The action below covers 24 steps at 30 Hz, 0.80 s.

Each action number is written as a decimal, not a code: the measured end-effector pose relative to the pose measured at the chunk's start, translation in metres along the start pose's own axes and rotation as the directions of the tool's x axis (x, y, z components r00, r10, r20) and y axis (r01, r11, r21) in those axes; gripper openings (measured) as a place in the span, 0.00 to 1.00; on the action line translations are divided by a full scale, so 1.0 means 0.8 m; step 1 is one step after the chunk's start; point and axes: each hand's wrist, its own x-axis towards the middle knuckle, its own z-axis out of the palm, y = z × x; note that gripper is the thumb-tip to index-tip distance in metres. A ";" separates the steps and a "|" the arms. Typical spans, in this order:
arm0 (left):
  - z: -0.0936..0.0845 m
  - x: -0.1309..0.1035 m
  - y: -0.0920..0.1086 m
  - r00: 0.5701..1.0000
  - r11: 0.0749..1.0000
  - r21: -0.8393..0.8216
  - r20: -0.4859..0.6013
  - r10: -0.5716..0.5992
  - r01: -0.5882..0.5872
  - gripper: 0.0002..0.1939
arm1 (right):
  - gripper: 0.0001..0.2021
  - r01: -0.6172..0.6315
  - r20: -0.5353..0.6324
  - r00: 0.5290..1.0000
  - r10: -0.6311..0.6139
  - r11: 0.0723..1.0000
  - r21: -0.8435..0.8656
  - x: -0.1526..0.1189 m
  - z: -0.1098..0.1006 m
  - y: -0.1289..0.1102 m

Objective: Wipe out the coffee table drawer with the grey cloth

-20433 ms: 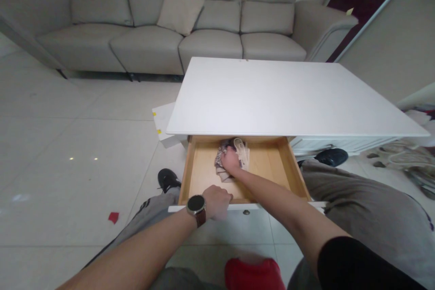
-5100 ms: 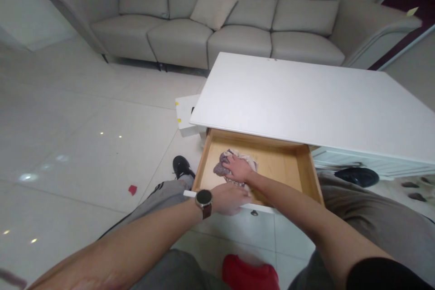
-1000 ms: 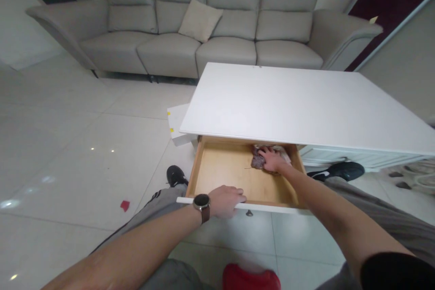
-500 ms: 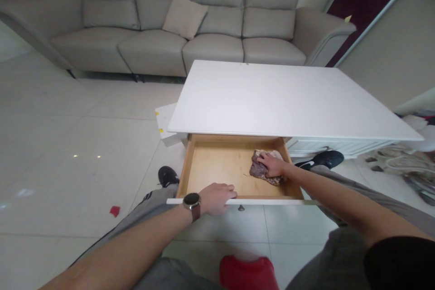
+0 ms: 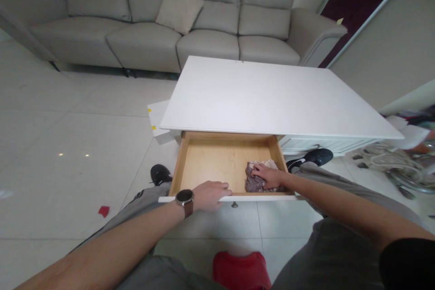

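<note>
A wooden drawer [image 5: 214,163] with a white front stands pulled out from the white table [image 5: 272,95]. My left hand [image 5: 209,195], with a watch [image 5: 184,196] on its wrist, is hooked over the top edge of the drawer front, fingers on the inner side. Inside, at the front right corner, lies a crumpled grey-brown and pale rag [image 5: 252,182]. My right hand [image 5: 268,176] presses on this rag with bent fingers gripping it; the palm hides part of the cloth. A small dark knob [image 5: 234,205] sits on the drawer front.
Beyond the table stands a grey sofa [image 5: 207,47] with a beige cushion [image 5: 179,9]. A white box [image 5: 158,115] is left of the table. On the floor are a red scrap [image 5: 103,211] and a red stool [image 5: 241,272]. Coiled hoses or cords [image 5: 387,163] lie at right.
My right hand has slid the rag toward the drawer's front edge. My left hand keeps its place on the drawer front. The whole view has shifted slightly.
</note>
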 end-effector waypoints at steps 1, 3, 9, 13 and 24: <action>0.000 0.000 0.000 1.000 1.000 -0.003 0.003 0.003 -0.003 0.07 | 0.32 -0.006 -0.011 1.000 0.006 1.000 -0.001 0.001 0.000 0.001; 0.000 0.000 0.000 1.000 1.000 -0.009 0.004 0.005 -0.005 0.07 | 0.32 -0.022 -0.040 0.999 0.023 1.000 0.007 0.005 0.000 0.002; 0.000 0.001 -0.001 1.000 0.999 -0.038 -0.001 0.018 -0.018 0.08 | 0.33 -0.086 -0.114 0.989 0.089 0.996 0.034 0.031 -0.014 0.023; 0.002 0.002 -0.002 1.000 0.999 -0.039 -0.002 0.009 -0.009 0.08 | 0.34 -0.139 -0.173 0.975 0.141 0.990 0.029 0.060 -0.031 0.046; 0.005 0.004 -0.006 1.000 1.000 -0.009 0.015 -0.005 0.005 0.11 | 0.36 -0.335 -0.175 0.927 0.330 0.942 0.004 0.122 -0.075 0.071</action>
